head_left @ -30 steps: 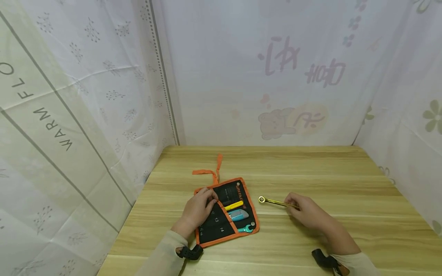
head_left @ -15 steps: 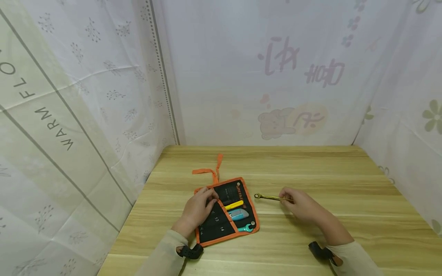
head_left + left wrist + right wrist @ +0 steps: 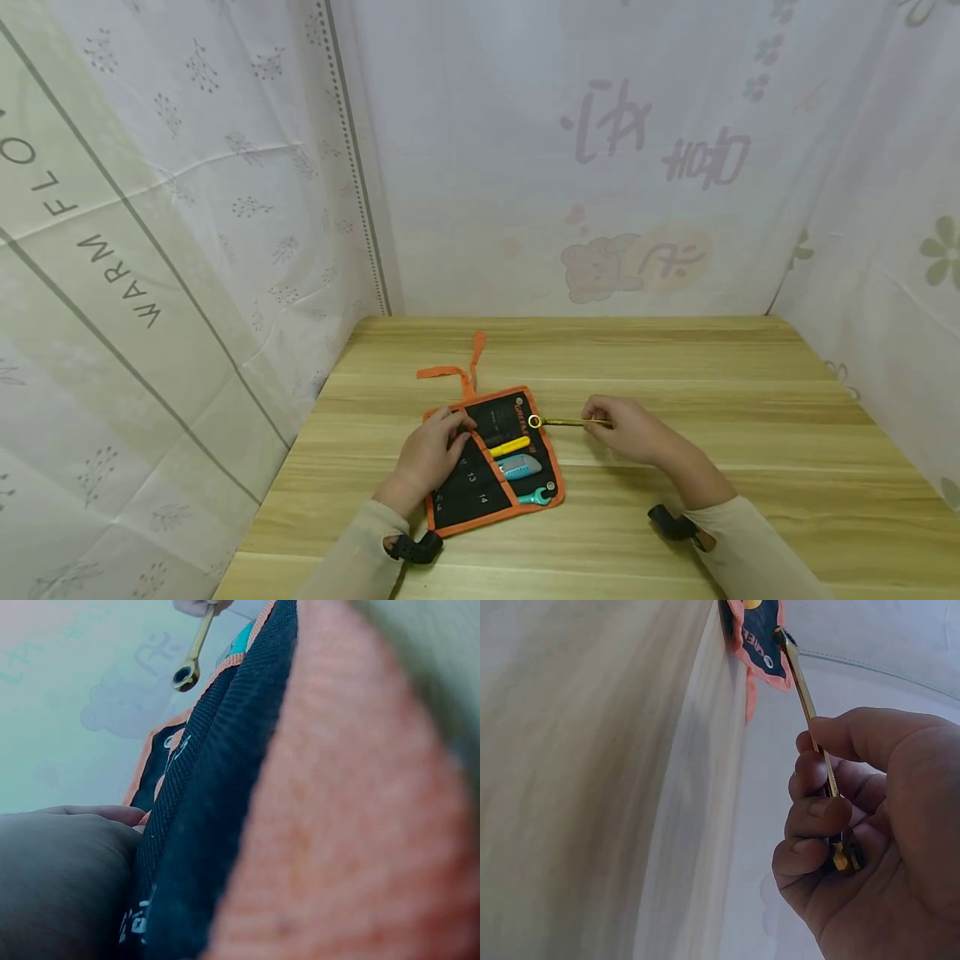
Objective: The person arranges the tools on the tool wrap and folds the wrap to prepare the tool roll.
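Note:
In the head view a black tool pouch [image 3: 491, 408] with orange trim lies on the table. My left hand [image 3: 429, 454] rests on its left part, curled fingers at the orange pocket edge, which they seem to pinch. A yellow-handled tool [image 3: 510, 447], a teal utility knife [image 3: 519, 467] and a green wrench [image 3: 534, 497] stick out of the pockets. My right hand [image 3: 626, 427] grips a gold ratcheting wrench [image 3: 562, 422] by its far end. Its ring end is over the pouch's right edge. The right wrist view shows thumb and fingers wrapped round the wrench [image 3: 806, 694].
The wooden table [image 3: 675, 358] carries the pouch left of centre. Orange tie straps [image 3: 468, 379] extend from the pouch's back edge. Patterned cloth walls [image 3: 480, 167] stand behind and at both sides.
My right hand has moved left and slightly away from me with the gold wrench, bringing its ring end from beside the pouch to over its right edge. The left hand stays put.

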The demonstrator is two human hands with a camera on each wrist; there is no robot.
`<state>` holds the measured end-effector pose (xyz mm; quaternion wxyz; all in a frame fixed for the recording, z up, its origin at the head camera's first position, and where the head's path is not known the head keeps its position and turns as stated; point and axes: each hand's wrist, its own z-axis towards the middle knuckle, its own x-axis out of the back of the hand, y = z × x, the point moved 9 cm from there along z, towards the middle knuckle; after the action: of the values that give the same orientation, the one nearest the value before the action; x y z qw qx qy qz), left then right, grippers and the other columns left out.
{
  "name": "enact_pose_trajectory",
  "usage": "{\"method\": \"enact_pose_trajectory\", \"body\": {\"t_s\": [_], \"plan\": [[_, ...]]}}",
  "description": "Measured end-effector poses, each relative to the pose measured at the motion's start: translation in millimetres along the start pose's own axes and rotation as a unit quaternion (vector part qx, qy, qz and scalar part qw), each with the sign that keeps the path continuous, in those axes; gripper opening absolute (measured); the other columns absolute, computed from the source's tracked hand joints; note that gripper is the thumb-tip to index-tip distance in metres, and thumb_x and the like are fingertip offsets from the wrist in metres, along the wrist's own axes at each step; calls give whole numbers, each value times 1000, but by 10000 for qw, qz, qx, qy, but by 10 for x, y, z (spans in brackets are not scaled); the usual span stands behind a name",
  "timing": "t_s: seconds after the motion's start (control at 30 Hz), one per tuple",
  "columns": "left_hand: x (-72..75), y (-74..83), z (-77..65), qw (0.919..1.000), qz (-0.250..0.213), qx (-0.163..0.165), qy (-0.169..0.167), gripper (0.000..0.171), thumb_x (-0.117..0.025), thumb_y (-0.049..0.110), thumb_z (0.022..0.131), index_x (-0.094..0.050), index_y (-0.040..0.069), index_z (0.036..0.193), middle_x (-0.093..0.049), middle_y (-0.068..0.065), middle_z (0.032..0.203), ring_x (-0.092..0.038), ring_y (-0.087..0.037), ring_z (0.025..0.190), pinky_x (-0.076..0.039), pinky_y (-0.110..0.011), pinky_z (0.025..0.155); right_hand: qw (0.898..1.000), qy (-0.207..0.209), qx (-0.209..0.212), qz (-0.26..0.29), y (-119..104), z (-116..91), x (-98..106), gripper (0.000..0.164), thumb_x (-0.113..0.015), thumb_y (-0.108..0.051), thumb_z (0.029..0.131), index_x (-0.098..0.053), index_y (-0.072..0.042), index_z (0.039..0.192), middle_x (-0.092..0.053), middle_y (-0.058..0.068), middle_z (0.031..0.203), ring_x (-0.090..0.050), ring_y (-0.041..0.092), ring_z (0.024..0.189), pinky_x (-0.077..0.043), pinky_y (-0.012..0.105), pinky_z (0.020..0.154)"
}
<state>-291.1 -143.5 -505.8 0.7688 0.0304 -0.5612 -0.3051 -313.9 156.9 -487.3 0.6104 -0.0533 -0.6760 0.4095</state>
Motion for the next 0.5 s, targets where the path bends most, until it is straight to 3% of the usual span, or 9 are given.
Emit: {"method": "enact_pose_trajectory", "body": {"t_s": [0.5], "plan": [[13, -5, 3, 9999, -96, 11, 67, 14, -76, 16, 99, -71, 29, 102, -46, 13, 85, -42, -6, 65, -40, -26, 57, 9998, -118, 132, 53, -218, 259, -127, 3, -67, -17, 105, -70, -16, 103, -68, -1, 90, -57, 14, 76, -51, 32, 66]]}}
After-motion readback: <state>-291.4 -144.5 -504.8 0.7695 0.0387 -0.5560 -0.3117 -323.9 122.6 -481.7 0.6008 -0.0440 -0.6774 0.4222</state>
